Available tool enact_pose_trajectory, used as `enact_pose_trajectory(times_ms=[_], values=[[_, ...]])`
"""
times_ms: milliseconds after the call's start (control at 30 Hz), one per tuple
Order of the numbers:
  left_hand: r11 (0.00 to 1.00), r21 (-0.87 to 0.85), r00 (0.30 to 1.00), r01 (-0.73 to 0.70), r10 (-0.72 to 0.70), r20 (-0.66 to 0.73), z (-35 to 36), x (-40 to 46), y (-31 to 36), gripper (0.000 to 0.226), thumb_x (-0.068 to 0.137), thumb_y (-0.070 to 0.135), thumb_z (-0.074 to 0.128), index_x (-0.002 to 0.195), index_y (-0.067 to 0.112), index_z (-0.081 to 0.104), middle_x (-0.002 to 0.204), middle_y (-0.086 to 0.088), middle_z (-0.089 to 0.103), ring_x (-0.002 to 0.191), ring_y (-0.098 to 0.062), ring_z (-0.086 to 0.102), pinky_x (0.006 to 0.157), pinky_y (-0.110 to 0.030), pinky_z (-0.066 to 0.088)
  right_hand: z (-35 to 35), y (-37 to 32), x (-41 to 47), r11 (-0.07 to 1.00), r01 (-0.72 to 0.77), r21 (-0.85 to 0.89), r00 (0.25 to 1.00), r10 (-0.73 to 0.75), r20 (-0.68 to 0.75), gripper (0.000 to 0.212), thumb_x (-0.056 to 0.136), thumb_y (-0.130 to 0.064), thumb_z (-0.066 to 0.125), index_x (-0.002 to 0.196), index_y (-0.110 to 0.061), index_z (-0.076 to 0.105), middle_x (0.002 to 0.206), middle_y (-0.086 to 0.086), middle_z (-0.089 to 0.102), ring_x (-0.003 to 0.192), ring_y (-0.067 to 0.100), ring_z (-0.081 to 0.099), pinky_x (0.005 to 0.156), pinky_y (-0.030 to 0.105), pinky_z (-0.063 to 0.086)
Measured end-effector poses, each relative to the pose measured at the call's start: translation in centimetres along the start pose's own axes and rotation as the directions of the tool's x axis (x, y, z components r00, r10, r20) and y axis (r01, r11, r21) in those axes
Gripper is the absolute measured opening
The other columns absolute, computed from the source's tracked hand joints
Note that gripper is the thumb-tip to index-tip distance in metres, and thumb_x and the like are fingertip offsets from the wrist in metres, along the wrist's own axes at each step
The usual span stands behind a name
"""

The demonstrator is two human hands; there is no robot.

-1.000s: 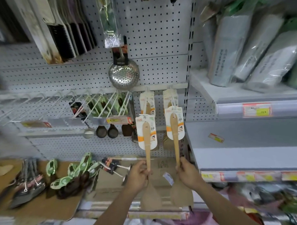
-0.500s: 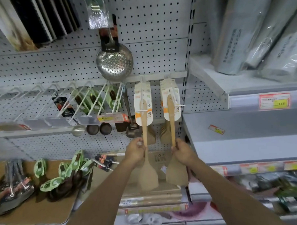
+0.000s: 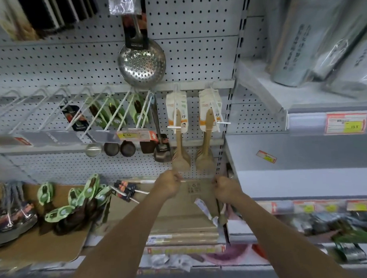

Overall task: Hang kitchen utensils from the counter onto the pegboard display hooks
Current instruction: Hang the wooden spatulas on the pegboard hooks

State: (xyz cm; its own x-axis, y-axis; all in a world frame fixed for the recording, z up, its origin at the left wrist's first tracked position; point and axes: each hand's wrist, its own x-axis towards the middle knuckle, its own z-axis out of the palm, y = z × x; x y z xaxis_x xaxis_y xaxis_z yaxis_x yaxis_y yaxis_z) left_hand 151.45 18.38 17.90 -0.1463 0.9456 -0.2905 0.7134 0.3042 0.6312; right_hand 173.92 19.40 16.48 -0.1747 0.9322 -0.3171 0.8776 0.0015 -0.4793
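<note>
1. Pale wooden spatulas (image 3: 180, 153) hang with white-and-orange cards (image 3: 176, 110).
2. Shiny silver skimmer (image 3: 141, 62), dotted with holes.
3. Grey pegboard (image 3: 196, 55), rows of dark holes.
4. Green-tagged dark spoons (image 3: 76, 205) on brown cardboard (image 3: 57, 243).

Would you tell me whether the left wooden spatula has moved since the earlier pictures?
Yes. The left wooden spatula has gone up from the left hand and now hangs from the pegboard hook, beside the hanging skimmer.

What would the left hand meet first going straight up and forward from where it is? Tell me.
Most likely the wooden spatula hanging just above the left hand, at its blade. Behind that is the pegboard; depth between them is unclear.
</note>
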Motion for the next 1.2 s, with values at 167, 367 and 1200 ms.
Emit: enact_pose_trajectory(times_ms=[167, 367, 1200], values=[[0.966, 0.253, 0.994, -0.05, 0.073, -0.085, -2.9, -3.7, -0.6, 0.024, 0.097, 0.021, 0.054, 0.105, 0.037, 0.069, 0.104, 0.003, 0.072, 0.087, -0.02, 0.067, 0.073, -0.032, 0.058, -0.2, -4.3, -1.1, 0.97, 0.243, 0.012, 0.97, -0.243, 0.011, 0.021, 0.099, -0.022, 0.05, 0.114, -0.026, 0.063, 0.108, -0.002, 0.069, 0.096, 0.019, 0.065, 0.085, 0.037, 0.055], [0.897, 0.441, 0.975, -0.024, 0.119, -0.188, -11.3, -8.6, -5.1, 0.023, 0.099, 0.027, 0.051, 0.115, 0.037, 0.064, 0.111, -0.003, 0.071, 0.09, -0.023, 0.068, 0.07, -0.035, 0.055, 0.5, -14.9, -2.7, 0.848, 0.504, -0.163, 0.86, -0.51, 0.005, 0.021, 0.101, -0.029, 0.048, 0.116, -0.031, 0.062, 0.111, -0.002, 0.07, 0.099, 0.019, 0.066, 0.084, 0.042, 0.055], [0.802, 0.353, 0.828, 0.482, -0.285, -0.483, -57.0, -34.1, -56.3, 0.035, 0.096, 0.021, 0.045, 0.126, 0.029, 0.06, 0.127, -0.004, 0.065, 0.116, -0.027, 0.061, 0.094, -0.038, 0.052, 33.4, -82.8, -13.7, 0.42, 0.896, -0.144, 0.443, -0.868, 0.226, 0.026, 0.098, -0.03, 0.051, 0.12, -0.023, 0.063, 0.117, 0.001, 0.068, 0.105, 0.024, 0.064, 0.084, 0.038, 0.054]])
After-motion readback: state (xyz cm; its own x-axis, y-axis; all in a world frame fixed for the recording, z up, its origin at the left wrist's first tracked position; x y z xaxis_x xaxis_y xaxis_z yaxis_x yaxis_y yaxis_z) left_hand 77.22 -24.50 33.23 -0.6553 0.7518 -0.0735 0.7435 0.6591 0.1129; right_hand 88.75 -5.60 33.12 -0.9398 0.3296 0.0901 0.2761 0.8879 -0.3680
